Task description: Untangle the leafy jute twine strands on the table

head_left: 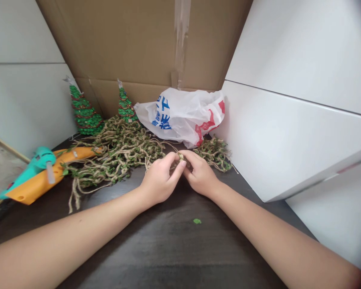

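My left hand [161, 176] and my right hand [200, 173] meet over the middle of the dark table [156, 245]. Between their fingertips is a small piece of tan twine [181, 157], which both hands pinch. Fingers cover most of it. Behind and to the left lies a big tangled heap of twine with green leaves [117, 150]. A smaller heap of the same leafy twine [215, 152] is just beyond my right hand. One loose green leaf [197, 221] rests on the table nearer to me.
A teal glue gun [43, 157] lies on an orange holder [37, 186] at the left. Two small green trees [86, 114] [125, 105] and a white plastic bag [183, 114] stand before a cardboard panel [123, 40]. White panels [273, 132] flank the table.
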The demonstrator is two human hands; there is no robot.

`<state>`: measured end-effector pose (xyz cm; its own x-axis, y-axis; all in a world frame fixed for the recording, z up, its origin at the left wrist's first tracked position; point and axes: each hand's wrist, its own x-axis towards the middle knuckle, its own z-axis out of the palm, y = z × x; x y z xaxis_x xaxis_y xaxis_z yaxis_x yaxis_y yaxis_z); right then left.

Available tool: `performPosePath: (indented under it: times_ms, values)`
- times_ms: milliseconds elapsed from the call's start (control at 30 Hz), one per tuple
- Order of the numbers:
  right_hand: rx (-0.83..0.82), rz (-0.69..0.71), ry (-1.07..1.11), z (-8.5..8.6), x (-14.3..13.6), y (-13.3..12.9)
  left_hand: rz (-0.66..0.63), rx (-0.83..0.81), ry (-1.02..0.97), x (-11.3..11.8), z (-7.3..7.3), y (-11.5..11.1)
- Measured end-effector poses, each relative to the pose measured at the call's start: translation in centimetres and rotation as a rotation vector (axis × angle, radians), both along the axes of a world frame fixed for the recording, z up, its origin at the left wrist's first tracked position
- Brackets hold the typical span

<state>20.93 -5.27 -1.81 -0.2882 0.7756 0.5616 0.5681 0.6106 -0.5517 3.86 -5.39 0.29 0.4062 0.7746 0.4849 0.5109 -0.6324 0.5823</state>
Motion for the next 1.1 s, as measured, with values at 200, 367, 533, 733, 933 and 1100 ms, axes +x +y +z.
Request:
performPosePath:
  times_ms: [200,367,533,733,933,1100]
  values:
    - [0.014,0.016,0.029,0.3,-0.1,-0.3,0.024,-0.018,0.016,0.0,0.1,0.0]
    - [0.002,0.02,0.034,0.7,-0.2,-0.7,-0.014,-0.062,0.045,0.0,0.2,-0.1]
    - [-0.054,0.064,0.035,0.9,-0.2,-0.9,-0.016,-0.063,0.045,0.0,0.1,0.0]
    - [-0.094,0.08,0.05,1.1,-0.1,-1.0,-0.011,-0.052,0.027,0.0,0.0,0.0]
    - [-0.033,0.015,0.147,1.3,0.0,-1.0,-0.007,-0.049,0.06,0.0,0.1,0.0]
    - [-0.012,-0.099,0.199,1.1,0.0,-0.9,-0.011,-0.054,0.072,0.1,0.1,0.1]
